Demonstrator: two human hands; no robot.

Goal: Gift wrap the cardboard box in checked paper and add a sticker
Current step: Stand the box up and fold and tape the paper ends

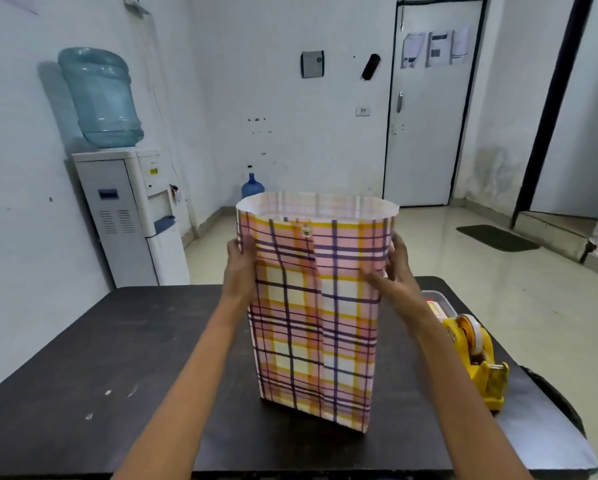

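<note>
Checked paper (314, 306) stands upright, open-topped, at frame centre on the black table (117, 358); left hand (239, 266) presses its left side, fingers straight; right hand (396, 270) pinches the right edge.

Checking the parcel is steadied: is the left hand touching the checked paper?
Touching. The head view shows the left hand lying against the left side of the checked paper, with no gap.
</note>
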